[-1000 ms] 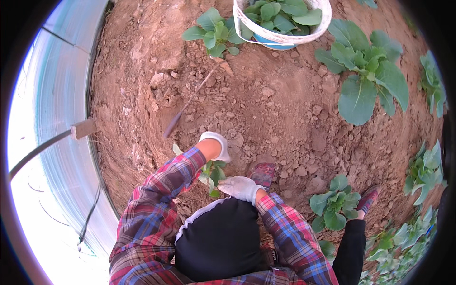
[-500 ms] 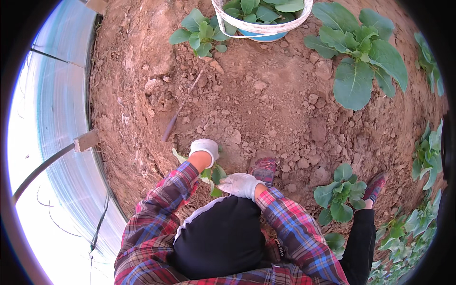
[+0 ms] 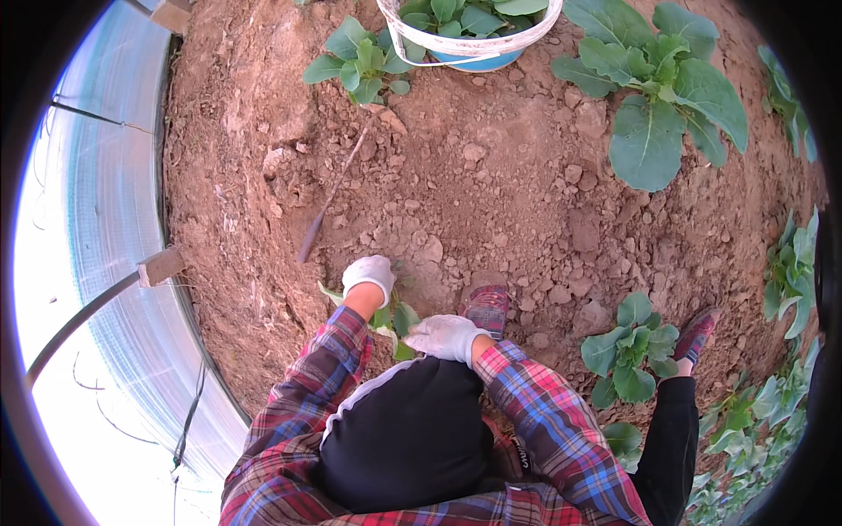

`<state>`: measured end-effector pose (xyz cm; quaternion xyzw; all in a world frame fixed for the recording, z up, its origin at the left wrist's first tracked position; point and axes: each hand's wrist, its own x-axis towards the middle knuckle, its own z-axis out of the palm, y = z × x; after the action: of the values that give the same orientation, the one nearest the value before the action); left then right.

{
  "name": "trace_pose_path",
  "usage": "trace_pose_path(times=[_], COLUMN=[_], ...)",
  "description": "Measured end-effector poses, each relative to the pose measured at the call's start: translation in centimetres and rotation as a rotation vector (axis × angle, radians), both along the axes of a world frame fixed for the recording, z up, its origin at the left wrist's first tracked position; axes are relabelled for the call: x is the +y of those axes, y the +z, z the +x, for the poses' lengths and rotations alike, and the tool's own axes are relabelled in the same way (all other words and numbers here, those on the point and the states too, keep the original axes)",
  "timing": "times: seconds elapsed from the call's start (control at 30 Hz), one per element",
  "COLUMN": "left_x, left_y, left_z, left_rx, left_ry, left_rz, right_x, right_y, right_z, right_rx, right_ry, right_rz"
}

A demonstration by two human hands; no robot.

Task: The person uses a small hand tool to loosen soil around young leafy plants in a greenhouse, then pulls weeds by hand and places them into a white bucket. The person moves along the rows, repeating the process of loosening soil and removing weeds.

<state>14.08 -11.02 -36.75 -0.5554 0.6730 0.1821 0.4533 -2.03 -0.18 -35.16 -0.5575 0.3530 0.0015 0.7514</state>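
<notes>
Low over the soil, my left hand [image 3: 368,276] wears a white glove and is curled closed. Its fingertips point down out of sight, so what it grips is hidden. A small green leafy plant [image 3: 402,321] lies just below it, partly covered by my sleeve and gloves. From the right, my gloved right hand [image 3: 445,337] meets that plant's leaves, its fingers pressed together at the leaf edge. A thin metal tool with a dark handle [image 3: 310,238] rests on the soil ahead of my left hand.
A white-rimmed blue bucket [image 3: 478,63] full of leaves stands at the far side beside a leafy plant [image 3: 358,61]. Larger plants grow at right [image 3: 649,96] and near my right foot [image 3: 631,351]. Plastic sheeting [image 3: 118,202] with a wooden block [image 3: 160,266] borders the left.
My left hand has shifted slightly left, and my right hand has risen a little in the picture. The view has tilted slightly; tool and bucket stay in place on the ground.
</notes>
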Motion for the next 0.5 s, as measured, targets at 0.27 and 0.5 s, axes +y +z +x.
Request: trace_pose_path(times=[0.27, 0.5], left_x=[0.2, -1.8], left_y=[1.1, 0.8], left_z=[0.0, 4.3], left_rx=[-0.004, 0.135], left_ry=[0.197, 0.162], left_rz=[-0.057, -0.055], right_x=[0.8, 0.7], right_y=[-0.3, -0.2], right_z=[0.2, 0.1], right_rx=[0.001, -0.006], right_ry=[-0.189, -0.179], right_rz=[-0.043, -0.051])
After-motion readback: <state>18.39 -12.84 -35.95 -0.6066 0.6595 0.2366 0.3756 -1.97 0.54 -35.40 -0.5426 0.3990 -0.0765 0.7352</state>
